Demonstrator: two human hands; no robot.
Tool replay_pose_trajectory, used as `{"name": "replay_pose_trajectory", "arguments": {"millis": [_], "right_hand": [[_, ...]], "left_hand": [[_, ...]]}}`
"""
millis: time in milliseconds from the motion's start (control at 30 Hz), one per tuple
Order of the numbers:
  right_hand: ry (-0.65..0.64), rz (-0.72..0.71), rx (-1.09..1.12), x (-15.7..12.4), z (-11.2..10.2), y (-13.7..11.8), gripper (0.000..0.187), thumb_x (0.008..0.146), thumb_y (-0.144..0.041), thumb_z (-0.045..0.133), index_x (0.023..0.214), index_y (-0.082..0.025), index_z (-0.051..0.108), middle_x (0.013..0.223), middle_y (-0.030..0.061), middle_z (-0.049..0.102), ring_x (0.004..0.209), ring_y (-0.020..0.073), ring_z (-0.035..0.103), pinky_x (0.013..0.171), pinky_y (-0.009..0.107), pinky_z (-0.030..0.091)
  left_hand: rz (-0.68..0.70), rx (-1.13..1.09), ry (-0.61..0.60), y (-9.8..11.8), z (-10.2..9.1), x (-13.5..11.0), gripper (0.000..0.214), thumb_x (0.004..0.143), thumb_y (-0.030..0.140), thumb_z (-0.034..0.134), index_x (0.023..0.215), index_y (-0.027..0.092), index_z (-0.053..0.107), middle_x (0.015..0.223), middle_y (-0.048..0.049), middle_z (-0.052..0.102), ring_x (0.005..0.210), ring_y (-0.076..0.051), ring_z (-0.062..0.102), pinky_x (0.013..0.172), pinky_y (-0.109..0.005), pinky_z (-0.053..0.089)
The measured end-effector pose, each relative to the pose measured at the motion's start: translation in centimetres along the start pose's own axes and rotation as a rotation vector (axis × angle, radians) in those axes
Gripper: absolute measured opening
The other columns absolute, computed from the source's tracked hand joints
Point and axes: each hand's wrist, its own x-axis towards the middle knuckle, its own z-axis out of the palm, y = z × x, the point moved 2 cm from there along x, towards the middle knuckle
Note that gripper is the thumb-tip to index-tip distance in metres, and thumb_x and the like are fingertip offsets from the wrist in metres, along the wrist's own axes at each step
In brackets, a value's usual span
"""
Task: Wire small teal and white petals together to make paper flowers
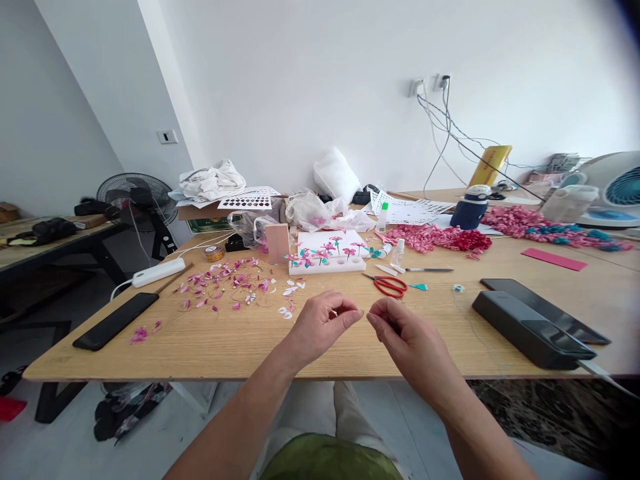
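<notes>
My left hand (323,327) hovers over the front of the wooden table (210,343), its fingers pinched on something thin and pale, too small to name. My right hand (400,327) is just to its right, fingertips pinched toward the left hand, and what it holds is hidden. Pink and white petal pieces (235,283) lie scattered just beyond my left hand. A white foam block (327,257) with small pink flowers stuck in it stands behind them. Red-handled scissors (390,285) lie just past my right hand.
A black phone (116,321) lies at the left front; two dark flat devices (535,327) at the right. A white power strip (159,272), glue bottles (383,217), plastic bags, pink and teal trim piles (540,223), a fan (617,190) and a pink strip (554,259) sit around.
</notes>
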Motion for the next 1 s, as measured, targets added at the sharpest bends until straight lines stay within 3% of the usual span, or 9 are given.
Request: {"name": "replay_pose_trajectory", "arguments": {"millis": [200, 367, 633, 733, 867, 1000], "right_hand": [[-0.064, -0.004, 0.009, 0.2, -0.1, 0.0, 0.014, 0.08, -0.026, 0.042, 0.068, -0.02, 0.045, 0.052, -0.0049, 0.045, 0.049, 0.0105, 0.042, 0.047, 0.022, 0.031], [-0.079, 0.041, 0.037, 0.5, -1.1, 1.5, 0.014, 0.078, -0.027, 0.044, 0.067, -0.02, 0.047, 0.054, -0.004, 0.046, 0.051, 0.0107, 0.041, 0.048, 0.022, 0.031], [-0.203, 0.082, 0.12, 2.2, -2.9, 3.5, 0.016, 0.077, -0.03, 0.045, 0.067, -0.019, 0.051, 0.054, -0.0036, 0.045, 0.05, 0.0104, 0.039, 0.048, 0.023, 0.03], [-0.229, 0.094, 0.139, 2.6, -3.2, 3.3, 0.015, 0.076, -0.03, 0.046, 0.07, -0.018, 0.052, 0.054, -0.0038, 0.045, 0.051, 0.0101, 0.04, 0.048, 0.022, 0.03], [-0.25, 0.102, 0.166, 2.8, -3.2, 2.7, 0.015, 0.076, -0.029, 0.046, 0.066, -0.018, 0.051, 0.053, -0.0038, 0.044, 0.052, 0.0101, 0.04, 0.049, 0.022, 0.03], [-0.288, 0.083, 0.157, 2.9, -2.9, 2.2, 0.017, 0.076, -0.029, 0.046, 0.063, -0.018, 0.05, 0.053, -0.0036, 0.045, 0.051, 0.0099, 0.04, 0.049, 0.022, 0.03]], "left_hand": [[0.009, 0.11, 0.051, -0.2, 0.0, 0.2, 0.019, 0.073, 0.023, 0.052, 0.055, 0.017, 0.052, 0.057, 0.0018, 0.047, 0.058, -0.011, 0.043, 0.057, -0.022, 0.033], [-0.018, 0.173, 0.12, -0.7, -0.9, -0.1, 0.022, 0.073, 0.022, 0.051, 0.052, 0.016, 0.047, 0.055, 0.0027, 0.043, 0.055, -0.01, 0.04, 0.055, -0.022, 0.03], [-0.201, 0.164, -0.048, -1.5, -2.4, -1.1, 0.019, 0.071, 0.026, 0.051, 0.056, 0.015, 0.052, 0.059, 0.0013, 0.048, 0.061, -0.011, 0.044, 0.058, -0.022, 0.033], [-0.245, 0.051, -0.03, -1.5, -2.6, -1.3, 0.019, 0.073, 0.029, 0.049, 0.061, 0.015, 0.053, 0.058, 0.0022, 0.046, 0.059, -0.01, 0.043, 0.058, -0.021, 0.035], [-0.211, -0.006, 0.051, -1.2, -2.6, -1.0, 0.023, 0.077, 0.035, 0.045, 0.081, 0.016, 0.057, 0.068, 0.0001, 0.05, 0.063, -0.011, 0.047, 0.06, -0.021, 0.038], [-0.167, 0.051, -0.087, -0.8, -1.8, -0.6, 0.021, 0.074, 0.033, 0.05, 0.08, 0.016, 0.061, 0.076, -0.0026, 0.056, 0.071, -0.013, 0.05, 0.065, -0.022, 0.038]]}}
